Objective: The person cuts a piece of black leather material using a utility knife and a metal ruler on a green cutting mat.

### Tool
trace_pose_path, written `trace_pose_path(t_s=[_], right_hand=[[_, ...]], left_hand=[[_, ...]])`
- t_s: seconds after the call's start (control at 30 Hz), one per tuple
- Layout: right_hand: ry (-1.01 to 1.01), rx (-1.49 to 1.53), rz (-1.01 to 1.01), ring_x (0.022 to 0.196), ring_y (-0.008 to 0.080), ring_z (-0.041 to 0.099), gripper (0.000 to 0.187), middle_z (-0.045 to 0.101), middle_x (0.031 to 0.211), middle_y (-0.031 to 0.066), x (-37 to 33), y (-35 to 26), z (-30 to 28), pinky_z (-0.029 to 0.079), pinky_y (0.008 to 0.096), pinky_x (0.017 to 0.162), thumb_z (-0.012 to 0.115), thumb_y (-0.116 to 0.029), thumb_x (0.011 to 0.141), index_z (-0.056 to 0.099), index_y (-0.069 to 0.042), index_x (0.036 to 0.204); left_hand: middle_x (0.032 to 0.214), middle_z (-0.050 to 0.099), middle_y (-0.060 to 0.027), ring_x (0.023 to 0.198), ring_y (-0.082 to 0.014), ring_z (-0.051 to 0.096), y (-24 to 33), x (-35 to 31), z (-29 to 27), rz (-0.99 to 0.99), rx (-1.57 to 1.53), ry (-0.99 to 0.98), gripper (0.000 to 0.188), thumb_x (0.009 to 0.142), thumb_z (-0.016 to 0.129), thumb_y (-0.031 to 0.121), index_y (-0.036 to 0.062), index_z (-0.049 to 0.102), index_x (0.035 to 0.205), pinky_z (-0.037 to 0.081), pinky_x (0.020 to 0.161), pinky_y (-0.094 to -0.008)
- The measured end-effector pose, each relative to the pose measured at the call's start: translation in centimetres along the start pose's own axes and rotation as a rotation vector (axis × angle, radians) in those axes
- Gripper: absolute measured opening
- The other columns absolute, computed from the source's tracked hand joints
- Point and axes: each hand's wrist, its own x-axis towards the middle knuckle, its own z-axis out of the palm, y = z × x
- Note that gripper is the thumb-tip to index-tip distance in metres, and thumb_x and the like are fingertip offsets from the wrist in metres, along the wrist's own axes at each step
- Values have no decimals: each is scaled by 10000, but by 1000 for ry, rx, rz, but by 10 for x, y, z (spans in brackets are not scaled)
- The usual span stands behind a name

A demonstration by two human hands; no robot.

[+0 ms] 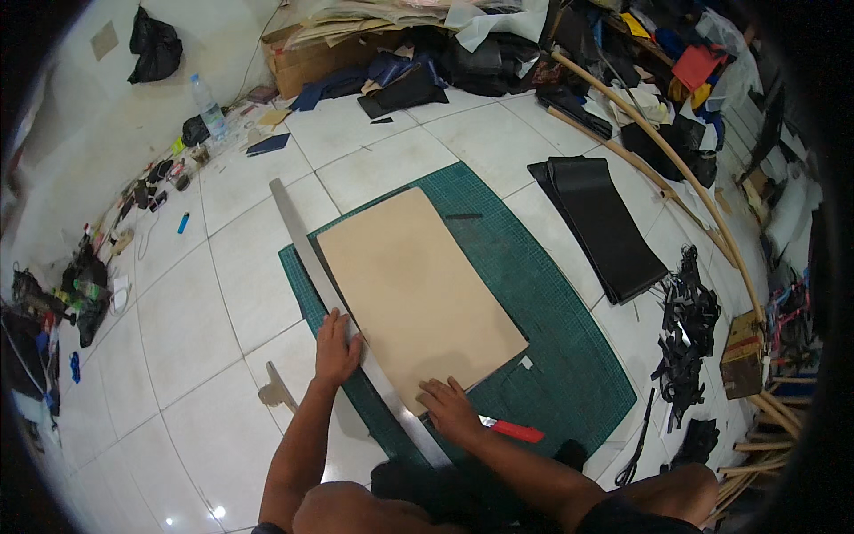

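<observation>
We list: tan sheet on green mat, near its far edge; steel ruler, towards left edge, under our left hand, fingers together; right hand, fingers spread, on sheet.

A long silver ruler lies aslant along the flat tan rectangular sheet's left edge.

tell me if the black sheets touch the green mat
Apart: the head view shows white floor between the black sheets and the right edge of the green mat.
</observation>
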Motion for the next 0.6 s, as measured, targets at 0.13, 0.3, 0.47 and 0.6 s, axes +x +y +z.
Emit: trace_pose_path(t_s=[0.13, 0.3, 0.47, 0.6], right_hand=[[-34, 44, 2, 1328, 293, 464, 356, 558, 1346, 105, -14, 14, -11, 297, 536, 1134, 667, -59, 808, 600, -90, 1156], [-96, 132, -40, 1355, 296, 435, 362, 525, 1387, 125, -18, 33, -13, 265, 545, 1154, 632, -134, 852, 590, -75, 1207], [-19, 256, -63, 1322, 293, 467, 387, 552, 1352, 129, -19, 39, -19, 277, 531, 1148, 676, -185, 831, 603, -69, 1193], [164, 300, 92, 1255, 304, 511, 378, 569, 1320, 147, -12, 44, -35, 342, 518, 1081, 692, -190, 825, 616, -65, 1173]], left_hand=[[1513, 322, -283, 1400, -482, 297, 32, 7, -2, 68, 196, -27, 703, 848, 689, 421, 16, 466, 1377, 232, 1146, -567], [1542, 273, -269, 1433, -468, 244, 21, 6, 9, 95, 202, -82, 773, 800, 717, 515, 9, 489, 1338, 195, 1152, -592], [1547, 259, -271, 1436, -470, 234, 19, 6, 10, 95, 163, -89, 781, 792, 730, 509, 4, 485, 1335, 208, 1145, -597], [1542, 261, -281, 1432, -482, 235, 19, 6, 9, 87, 158, -95, 788, 787, 741, 497, 0, 475, 1338, 233, 1135, -598]])
